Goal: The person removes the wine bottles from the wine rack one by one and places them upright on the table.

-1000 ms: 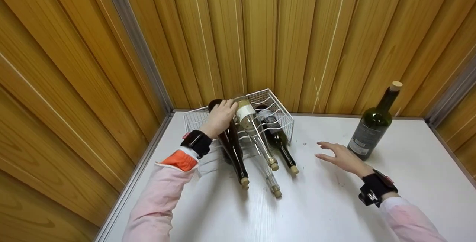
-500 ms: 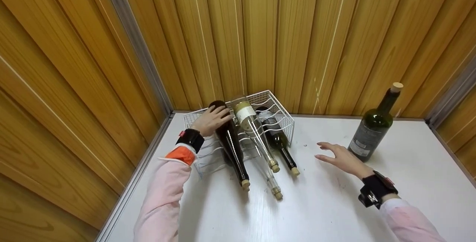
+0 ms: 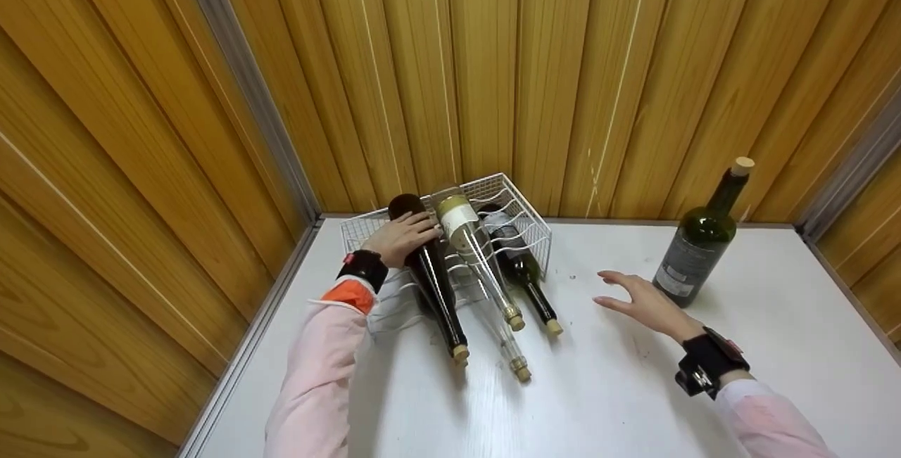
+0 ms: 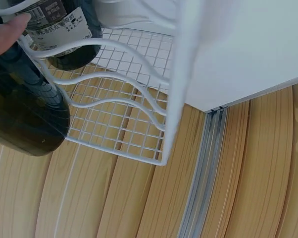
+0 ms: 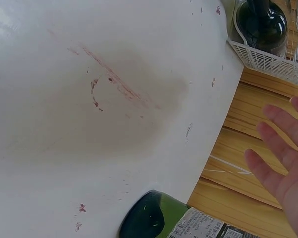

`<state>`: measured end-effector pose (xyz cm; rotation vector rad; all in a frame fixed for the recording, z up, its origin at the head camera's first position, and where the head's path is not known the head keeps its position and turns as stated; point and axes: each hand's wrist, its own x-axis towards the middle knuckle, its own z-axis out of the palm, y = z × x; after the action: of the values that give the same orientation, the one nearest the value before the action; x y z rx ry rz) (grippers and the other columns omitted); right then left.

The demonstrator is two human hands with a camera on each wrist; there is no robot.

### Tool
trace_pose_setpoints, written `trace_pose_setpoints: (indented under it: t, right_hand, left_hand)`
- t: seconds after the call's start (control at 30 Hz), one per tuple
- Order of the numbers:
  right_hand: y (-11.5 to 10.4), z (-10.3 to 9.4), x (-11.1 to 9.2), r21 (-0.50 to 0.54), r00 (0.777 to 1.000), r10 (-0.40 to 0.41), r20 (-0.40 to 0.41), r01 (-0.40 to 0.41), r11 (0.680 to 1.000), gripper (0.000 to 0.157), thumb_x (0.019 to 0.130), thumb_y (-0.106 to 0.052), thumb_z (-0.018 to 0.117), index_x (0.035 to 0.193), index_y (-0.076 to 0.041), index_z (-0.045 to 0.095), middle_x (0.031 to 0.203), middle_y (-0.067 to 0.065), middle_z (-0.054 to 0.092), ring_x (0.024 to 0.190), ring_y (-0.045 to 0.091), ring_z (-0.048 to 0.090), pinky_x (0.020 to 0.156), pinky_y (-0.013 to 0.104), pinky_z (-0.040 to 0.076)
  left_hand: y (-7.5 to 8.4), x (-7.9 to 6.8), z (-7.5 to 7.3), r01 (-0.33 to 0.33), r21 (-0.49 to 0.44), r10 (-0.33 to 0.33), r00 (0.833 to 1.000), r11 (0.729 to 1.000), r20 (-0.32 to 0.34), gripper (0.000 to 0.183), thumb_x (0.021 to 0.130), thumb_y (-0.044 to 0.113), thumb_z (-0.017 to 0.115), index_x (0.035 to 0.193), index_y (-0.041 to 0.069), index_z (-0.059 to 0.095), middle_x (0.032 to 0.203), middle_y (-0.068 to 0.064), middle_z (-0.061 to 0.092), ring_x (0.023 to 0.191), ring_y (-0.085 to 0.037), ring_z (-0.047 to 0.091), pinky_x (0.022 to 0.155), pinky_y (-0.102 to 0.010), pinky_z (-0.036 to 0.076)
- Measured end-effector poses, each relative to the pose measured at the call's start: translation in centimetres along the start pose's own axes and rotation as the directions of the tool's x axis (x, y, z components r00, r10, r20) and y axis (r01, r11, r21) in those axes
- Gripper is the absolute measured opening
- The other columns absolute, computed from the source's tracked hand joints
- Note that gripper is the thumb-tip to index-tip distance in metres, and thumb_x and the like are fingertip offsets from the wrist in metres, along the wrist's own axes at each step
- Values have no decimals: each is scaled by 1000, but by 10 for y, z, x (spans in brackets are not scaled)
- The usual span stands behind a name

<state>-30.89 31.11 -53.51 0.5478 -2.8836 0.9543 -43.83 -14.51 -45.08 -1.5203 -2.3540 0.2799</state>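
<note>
My left hand (image 3: 401, 238) grips the upper body of a dark wine bottle (image 3: 438, 289) that lies tilted in the top left of a white wire rack (image 3: 528, 208), its corked neck toward me. The base of this bottle (image 4: 32, 116) shows between thumb and finger in the left wrist view. Beside it lie a clear bottle (image 3: 486, 268) with a pale label and, on the right, a dark green bottle (image 3: 524, 264). Over the table my right hand (image 3: 651, 307) is held with fingers apart and nothing in them, close to an upright green wine bottle (image 3: 693, 254).
Below the top row, another clear bottle (image 3: 508, 349) pokes its corked neck out of the rack. The white table (image 3: 584, 387) is bounded by wood-panelled walls (image 3: 486, 78) at the back and sides, with a metal strip (image 3: 253, 85) in the left corner.
My left hand has come off the gap by the clear bottle and settled lower, round the dark bottle's body. The right hand and the upright bottle have kept their places.
</note>
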Motion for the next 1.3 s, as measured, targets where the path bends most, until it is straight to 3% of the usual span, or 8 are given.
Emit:
trace_pose_setpoints:
  t: [0.13,0.3,0.57,0.73,0.83,0.97,1.17,1.3]
  right_hand:
    - [-1,2,1,-2,1000,-12,-14,12,1000,65,84,-48,56,129,-2,46,121,16,52,111,36,44,90,53,29]
    - [-3,3,1,1,1000,5,-8,-5,1000,67,84,-49,55,129,-1,46,124,16,50,115,37,41,92,53,28]
    - [0,-1,-5,22,999,32,-3,-32,999,67,84,-49,55,128,0,46,124,17,50,116,36,39,93,53,27]
    - [3,-6,-12,37,999,38,-9,-38,999,65,84,-47,56,128,1,47,123,18,50,116,37,39,93,53,27]
    - [4,-10,-15,33,999,41,-16,-40,999,65,85,-46,56,128,1,46,124,19,49,117,37,38,93,54,27]
    - [3,-11,-16,23,999,48,-25,-48,999,65,85,-47,56,128,1,46,123,19,49,116,37,39,92,54,28]
    - [-1,-9,-11,31,997,73,-4,-73,997,68,84,-51,53,130,-1,45,125,17,49,118,36,37,93,54,26]
    - [-7,-9,-9,61,998,54,-10,-53,997,67,85,-49,53,130,0,44,125,18,48,118,36,37,94,53,26]
  left_hand:
    - [-1,0,2,-16,-30,15,999,999,-35,69,59,9,79,122,6,52,122,-16,51,115,-34,41,94,-47,31]
    - [-1,-1,1,-18,-31,18,1000,999,-26,71,57,11,81,122,7,53,121,-16,51,114,-34,42,94,-46,30]
    - [-3,-5,-4,-8,61,9,1000,998,-17,75,52,17,82,121,12,53,120,-13,52,113,-32,43,92,-44,34]
    - [-5,-13,-12,1,65,1,1000,998,-24,77,47,16,83,118,11,54,119,-13,51,113,-32,42,91,-45,34]
    - [-6,-17,-24,23,57,-21,999,998,-33,80,45,16,85,118,10,53,121,-15,50,115,-32,40,92,-47,33]
    - [-4,-14,-47,60,50,-54,993,997,-101,82,43,22,86,118,11,53,116,-14,50,112,-31,41,96,-50,26]
    - [9,6,-76,112,4,-108,964,994,-242,83,44,38,84,115,10,51,105,-15,44,103,-35,41,99,-51,17]
    - [26,24,-88,149,-42,-155,946,988,-283,80,45,49,79,107,8,49,100,-14,42,97,-33,40,94,-49,27]
